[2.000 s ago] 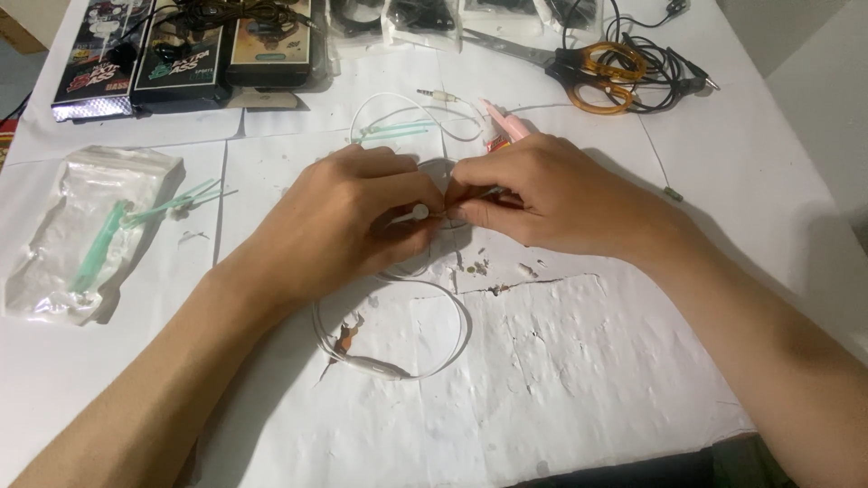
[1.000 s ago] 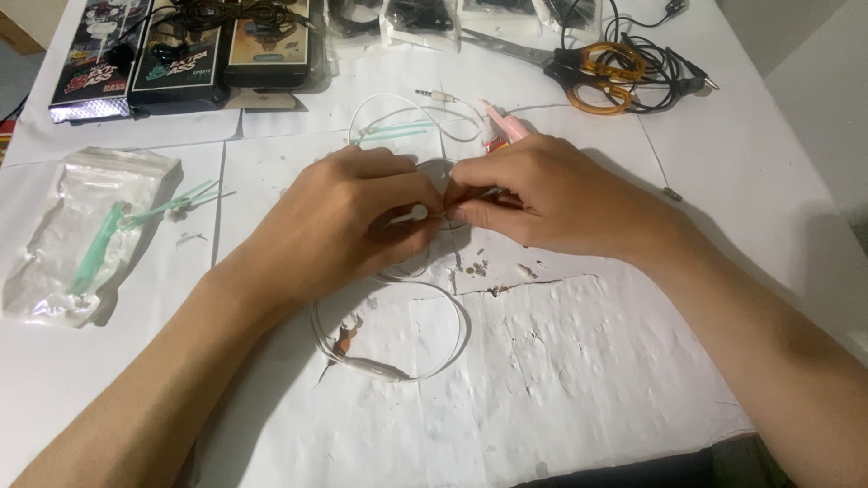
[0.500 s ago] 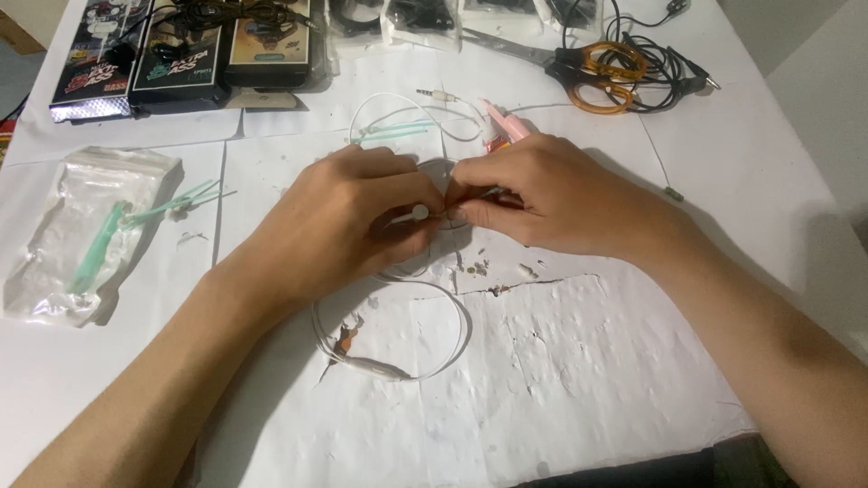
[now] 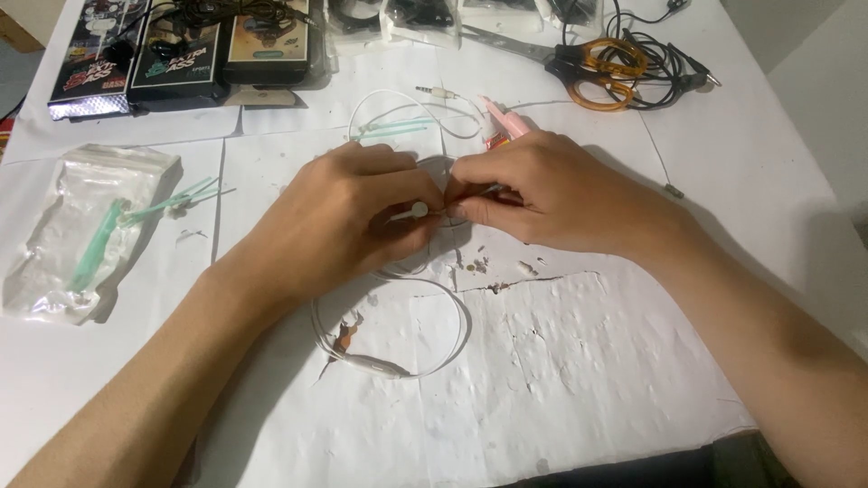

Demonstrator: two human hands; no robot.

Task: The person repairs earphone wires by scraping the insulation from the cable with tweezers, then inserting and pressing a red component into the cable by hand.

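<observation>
My left hand [image 4: 339, 217] pinches a small white earbud [image 4: 419, 210] between thumb and fingers at the middle of the table. My right hand [image 4: 551, 194] meets it from the right, gripping a thin tool whose tip touches the earbud. The white earphone cable [image 4: 425, 357] loops below the hands on torn white paper [image 4: 561, 361], with an inline piece near its bottom. A second stretch of the cable with its jack plug [image 4: 432, 91] curves behind the hands. Small scraps [image 4: 477, 265] lie just under my right hand.
Orange-handled scissors [image 4: 601, 63] and black cables [image 4: 665, 63] lie at the back right. Dark boxes [image 4: 172, 50] line the back left. A clear bag with green sticks [image 4: 86, 230] lies at the left. A pink tube [image 4: 502, 122] pokes out behind my right hand.
</observation>
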